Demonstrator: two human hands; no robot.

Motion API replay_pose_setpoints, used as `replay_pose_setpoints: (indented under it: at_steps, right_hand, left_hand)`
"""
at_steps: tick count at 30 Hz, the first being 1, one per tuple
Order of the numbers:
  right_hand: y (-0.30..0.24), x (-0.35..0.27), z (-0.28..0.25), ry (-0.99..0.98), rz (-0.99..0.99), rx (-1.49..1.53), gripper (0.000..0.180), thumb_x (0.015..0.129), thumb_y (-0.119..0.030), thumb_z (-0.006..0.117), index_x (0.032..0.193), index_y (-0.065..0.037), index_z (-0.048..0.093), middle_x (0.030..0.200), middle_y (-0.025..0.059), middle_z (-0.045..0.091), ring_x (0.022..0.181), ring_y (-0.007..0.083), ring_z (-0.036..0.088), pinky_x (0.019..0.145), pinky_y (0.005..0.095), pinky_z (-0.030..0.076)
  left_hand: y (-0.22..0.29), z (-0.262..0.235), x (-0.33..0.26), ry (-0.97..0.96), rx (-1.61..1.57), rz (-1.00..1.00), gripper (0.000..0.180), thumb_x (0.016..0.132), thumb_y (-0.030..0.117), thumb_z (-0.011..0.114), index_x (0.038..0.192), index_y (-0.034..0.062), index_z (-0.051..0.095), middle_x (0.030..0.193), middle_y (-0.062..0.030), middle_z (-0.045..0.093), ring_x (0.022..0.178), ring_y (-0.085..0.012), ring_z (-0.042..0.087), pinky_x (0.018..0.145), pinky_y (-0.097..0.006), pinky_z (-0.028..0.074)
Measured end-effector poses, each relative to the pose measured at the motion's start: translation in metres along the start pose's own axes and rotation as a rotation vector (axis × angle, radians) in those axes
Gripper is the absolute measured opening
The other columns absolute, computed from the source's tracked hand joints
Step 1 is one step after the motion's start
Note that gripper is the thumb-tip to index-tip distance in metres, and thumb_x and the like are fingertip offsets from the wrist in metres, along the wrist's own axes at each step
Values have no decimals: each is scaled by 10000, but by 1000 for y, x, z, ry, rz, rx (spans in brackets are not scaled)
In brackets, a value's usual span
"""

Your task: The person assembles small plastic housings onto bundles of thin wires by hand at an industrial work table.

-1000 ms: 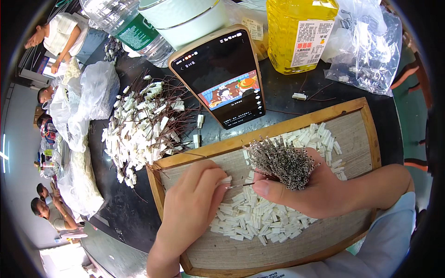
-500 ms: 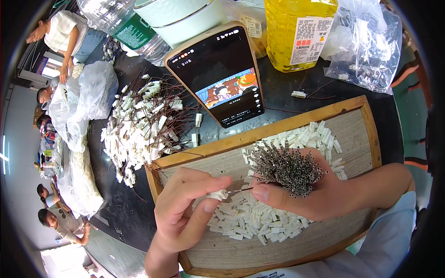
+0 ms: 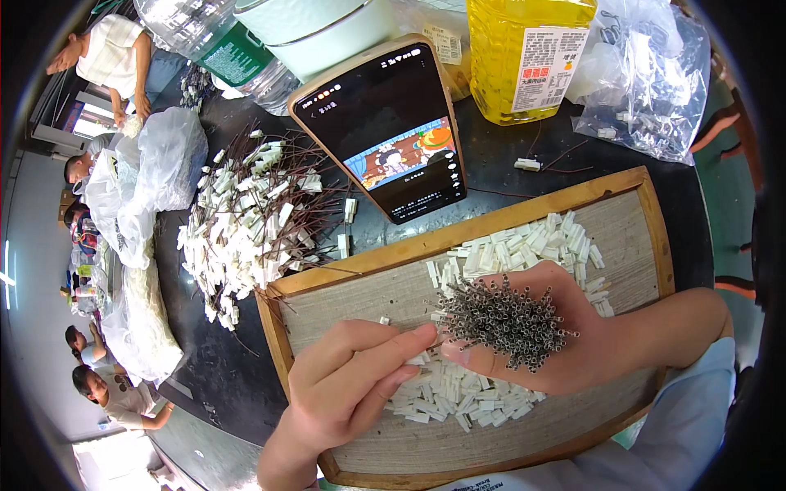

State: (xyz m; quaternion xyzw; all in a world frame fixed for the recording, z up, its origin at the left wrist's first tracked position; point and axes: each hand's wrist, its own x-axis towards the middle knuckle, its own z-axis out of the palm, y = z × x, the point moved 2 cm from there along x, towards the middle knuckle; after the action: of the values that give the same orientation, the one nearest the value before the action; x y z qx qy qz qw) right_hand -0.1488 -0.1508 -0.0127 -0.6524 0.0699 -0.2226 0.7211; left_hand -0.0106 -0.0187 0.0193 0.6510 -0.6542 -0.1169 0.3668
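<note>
My right hand (image 3: 577, 360) is closed around a thick bundle of thin dark wires with open metal terminal ends (image 3: 508, 323), pointing up toward me. Right beside its thumb is my left hand (image 3: 352, 376), thumb and forefinger pinched together. A white plastic connector housing (image 3: 417, 358) shows partly at those fingertips; the fingers hide the rest. Both hands are over a wood-framed tray (image 3: 458, 240), where many loose white connector housings (image 3: 458, 401) lie in heaps beneath and behind the bundle.
Left of the tray lies a pile of wires with white connectors (image 3: 246, 237). A phone (image 3: 389, 139) leans against a pale green container (image 3: 319, 33) behind it. A yellow liquid bottle (image 3: 524, 57), plastic bags (image 3: 647, 82) and a large clear bottle (image 3: 229, 57) stand around. Other people sit at far left.
My left hand has moved right, bringing its fingertips up to the bundle by my right thumb. The single wire seen between the hands earlier is hidden now.
</note>
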Motion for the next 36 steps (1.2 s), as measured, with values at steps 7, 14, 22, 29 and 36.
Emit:
replay_pose_setpoints:
  at_steps: [7, 14, 22, 29, 36]
  right_hand:
    - [0, 3, 2, -50, -12, 83, 211, 810, -4, 637, 1011, 20, 576, 831, -1, 598, 762, 6, 477, 635, 198, 417]
    - [4, 5, 8, 49, 392, 286, 259, 846, -62, 622, 1079, 1, 529, 782, -5, 568, 755, 11, 496, 624, 189, 419]
    - [2, 5, -2, -90, 569, 133, 264, 866, -95, 599, 1101, -24, 500, 766, -29, 533, 699, 3, 482, 574, 190, 404]
    - [2, 4, 4, -3, 531, 323, 160, 851, -77, 614, 988, -30, 547, 786, -26, 552, 721, 19, 492, 607, 207, 414]
    - [-1, 2, 6, -82, 495, 294, 182, 841, -53, 611, 1008, -24, 546, 840, -10, 574, 777, 23, 499, 667, 206, 426]
  left_hand:
    - [-1, -2, -1, -14, -12, 5, 317, 700, 14, 681, 1013, -15, 642, 839, -104, 599, 684, -198, 584, 557, -267, 476]
    - [-26, -44, -4, 363, 521, -158, 201, 803, 35, 598, 999, -6, 623, 813, -114, 583, 731, -269, 551, 684, -353, 445]
    - [-12, -5, -8, -239, 465, -334, 281, 719, 51, 660, 991, 23, 594, 871, -96, 568, 820, -250, 539, 715, -331, 426]
    - [-8, 0, -2, 85, 6, -496, 209, 761, -3, 640, 964, 3, 591, 849, -87, 545, 786, -178, 525, 672, -285, 418]
    - [-26, 1, -15, 277, -871, -279, 245, 697, -83, 694, 919, -17, 613, 932, -159, 612, 881, -199, 594, 811, -312, 471]
